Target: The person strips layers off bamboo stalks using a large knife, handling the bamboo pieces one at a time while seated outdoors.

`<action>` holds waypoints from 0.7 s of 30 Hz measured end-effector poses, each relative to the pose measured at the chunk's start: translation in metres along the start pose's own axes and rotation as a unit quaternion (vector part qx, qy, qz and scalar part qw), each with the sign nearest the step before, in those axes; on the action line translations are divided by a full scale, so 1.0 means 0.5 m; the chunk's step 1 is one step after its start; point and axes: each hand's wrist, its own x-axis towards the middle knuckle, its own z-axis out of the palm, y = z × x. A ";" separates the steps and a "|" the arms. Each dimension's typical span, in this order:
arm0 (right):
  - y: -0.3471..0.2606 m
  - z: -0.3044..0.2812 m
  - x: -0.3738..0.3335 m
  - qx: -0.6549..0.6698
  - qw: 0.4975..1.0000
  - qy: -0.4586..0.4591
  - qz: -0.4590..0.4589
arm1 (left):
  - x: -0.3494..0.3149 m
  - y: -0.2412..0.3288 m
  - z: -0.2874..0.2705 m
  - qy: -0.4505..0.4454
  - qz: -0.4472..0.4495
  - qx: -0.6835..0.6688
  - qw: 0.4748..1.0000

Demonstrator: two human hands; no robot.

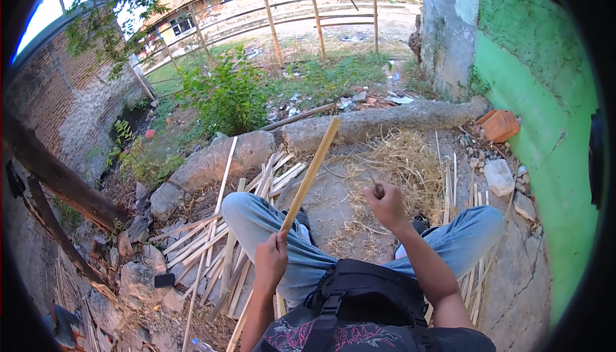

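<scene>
My left hand (271, 259) is closed around a long bamboo strip (312, 176). It slants up and away to the right above my left knee, its lower end running down beside my left forearm. My right hand (386, 207) is a fist raised over the gap between my knees, apart from the strip. A small brown rounded end (379, 191) shows at the top of that fist; the rest is hidden by the fingers. Past the right hand lies a heap of curly pale shavings (404, 166).
Cut bamboo strips (208, 240) lie piled left of my legs, and more strips (476, 281) lie at my right. A low stone ledge (378, 121) crosses ahead. Dark wooden poles (64, 179) lean at the left, near a black phone-like object (165, 280). A green wall (532, 95) bounds the right.
</scene>
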 end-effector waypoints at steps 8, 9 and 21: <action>-0.006 0.010 0.009 -0.204 0.966 -0.058 -0.149 | -0.024 -0.001 0.028 -0.007 0.014 0.019 1.000; 0.015 0.008 0.023 -0.232 0.958 -0.058 -0.157 | -0.030 -0.005 0.025 -0.006 0.014 0.020 1.000; 0.310 -0.069 0.071 0.359 0.829 0.055 0.426 | 0.000 -0.035 -0.072 -0.007 -0.056 0.078 0.995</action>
